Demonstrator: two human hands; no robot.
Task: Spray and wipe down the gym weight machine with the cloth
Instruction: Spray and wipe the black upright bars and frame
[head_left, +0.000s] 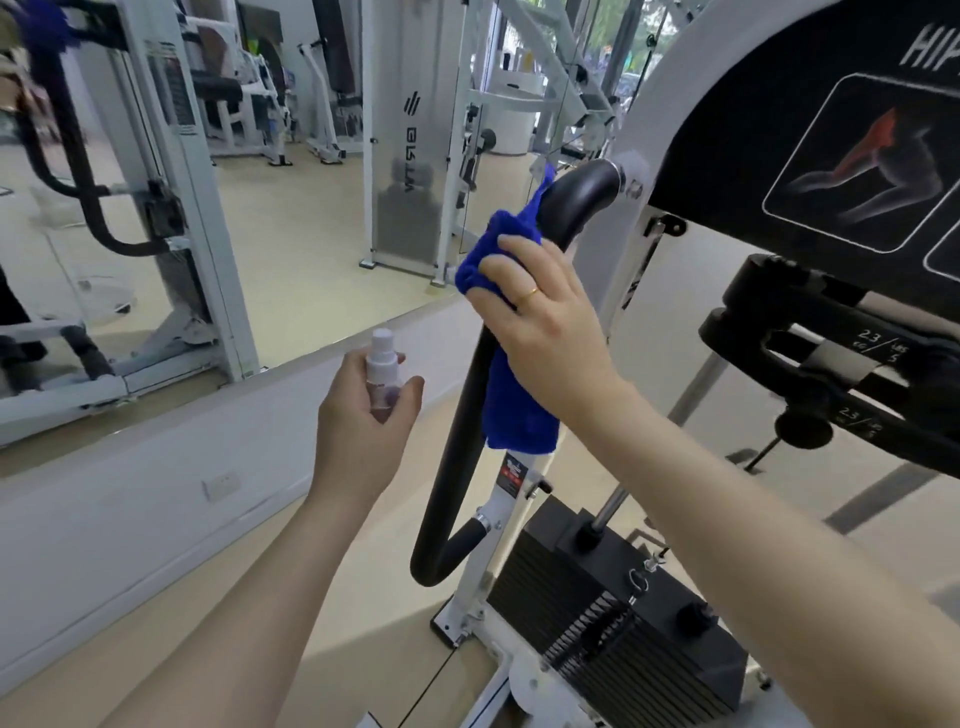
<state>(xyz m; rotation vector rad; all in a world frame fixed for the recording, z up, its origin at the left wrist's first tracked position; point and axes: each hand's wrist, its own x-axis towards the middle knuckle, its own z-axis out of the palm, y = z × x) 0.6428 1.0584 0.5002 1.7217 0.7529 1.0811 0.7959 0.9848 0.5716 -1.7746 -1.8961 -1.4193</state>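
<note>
right hand (550, 332) grip wraps blue cloth (511, 410) round black handle (457, 447); left hand (363, 421) grips spray bottle (383, 371).

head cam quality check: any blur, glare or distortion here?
Head view: strong wide-angle bending at the edges; the white machine frame curves. Top-left corner is motion-blurred. Bright daylight washes out the far windows. The blue microfibre cloth, small clear spray bottle and both hands are sharp.
</note>
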